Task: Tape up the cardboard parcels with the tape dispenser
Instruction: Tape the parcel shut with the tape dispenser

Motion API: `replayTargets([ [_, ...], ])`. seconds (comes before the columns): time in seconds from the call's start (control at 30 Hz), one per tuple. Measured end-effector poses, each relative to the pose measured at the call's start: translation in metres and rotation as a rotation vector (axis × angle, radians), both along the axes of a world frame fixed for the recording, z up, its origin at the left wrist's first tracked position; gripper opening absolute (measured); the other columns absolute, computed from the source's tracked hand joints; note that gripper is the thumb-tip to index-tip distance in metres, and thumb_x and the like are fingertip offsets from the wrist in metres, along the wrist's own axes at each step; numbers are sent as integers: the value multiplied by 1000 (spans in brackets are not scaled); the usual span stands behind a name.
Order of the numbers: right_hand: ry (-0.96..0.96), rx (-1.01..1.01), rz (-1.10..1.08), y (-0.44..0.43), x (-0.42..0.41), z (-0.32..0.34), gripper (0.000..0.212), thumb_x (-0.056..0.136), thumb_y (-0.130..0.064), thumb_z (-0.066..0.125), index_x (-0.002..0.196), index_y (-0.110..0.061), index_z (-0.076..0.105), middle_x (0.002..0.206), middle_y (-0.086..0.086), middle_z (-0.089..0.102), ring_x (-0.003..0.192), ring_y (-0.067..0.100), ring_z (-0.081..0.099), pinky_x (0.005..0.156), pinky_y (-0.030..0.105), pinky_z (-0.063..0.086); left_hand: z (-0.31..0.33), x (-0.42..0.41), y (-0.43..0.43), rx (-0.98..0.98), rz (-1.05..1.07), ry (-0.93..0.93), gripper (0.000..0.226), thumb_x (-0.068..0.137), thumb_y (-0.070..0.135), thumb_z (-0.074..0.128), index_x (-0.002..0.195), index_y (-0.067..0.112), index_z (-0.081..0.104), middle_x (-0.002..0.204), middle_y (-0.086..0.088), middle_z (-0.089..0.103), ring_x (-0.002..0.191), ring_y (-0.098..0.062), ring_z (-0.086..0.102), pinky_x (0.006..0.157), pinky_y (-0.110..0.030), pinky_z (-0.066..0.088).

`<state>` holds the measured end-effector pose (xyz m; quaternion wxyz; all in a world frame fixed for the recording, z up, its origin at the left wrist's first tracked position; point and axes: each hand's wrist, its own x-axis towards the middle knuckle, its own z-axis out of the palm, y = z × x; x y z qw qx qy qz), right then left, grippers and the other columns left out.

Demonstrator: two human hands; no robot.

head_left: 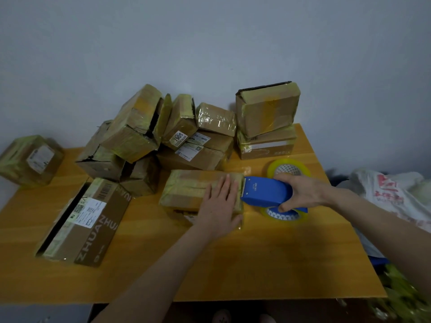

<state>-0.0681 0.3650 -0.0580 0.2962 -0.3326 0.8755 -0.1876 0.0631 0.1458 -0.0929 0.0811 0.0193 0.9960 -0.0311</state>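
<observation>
Left hand (219,206) lies flat, fingers straight, on taped parcel (186,190). Right hand (300,191), fingers curled, grips blue tape dispenser (263,192) at parcel's 3 o'clock edge. Open table (233,264) toward 6 o'clock.

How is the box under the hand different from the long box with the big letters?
The small box under the left hand looks shut and plain on top; the long box shows big letters and a white label. The long box gapes along one edge, untouched; the hand presses the other. Both are taped brown cardboard on the table.
</observation>
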Motion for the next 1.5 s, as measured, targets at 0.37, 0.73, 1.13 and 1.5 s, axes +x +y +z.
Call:
replayTargets([
  [0.37,-134,-93,-90,40,4,-5,75,73,-17,79,134,-36,40,116,-4,56,106,17,58,92,37,51,4,2,2,-24,-4,-46,85,95,61,29,139,16,-28,155,-9,-26,144,-25,-21,112,-44,-13],
  [0.73,-26,111,-27,43,-5,11,83,73,-20,77,144,-32,33,112,-6,55,102,17,56,86,30,49,6,3,0,13,-6,-33,85,95,58,32,148,15,-19,156,-9,-24,145,-24,-19,116,-45,-9],
  [1.13,95,430,125,-33,-3,20,65,66,-47,70,125,-39,45,107,-7,57,96,22,57,81,40,53,2,3,1,29,-17,-12,82,96,56,35,150,20,-15,156,-9,-23,145,-25,-19,115,-46,-9],
  [1.5,49,324,-50,-28,-10,22,73,59,-50,71,128,-35,51,107,-6,59,94,19,59,79,36,54,7,-3,9,181,103,144,72,94,63,24,149,18,24,155,-8,24,142,-26,22,116,-46,13],
])
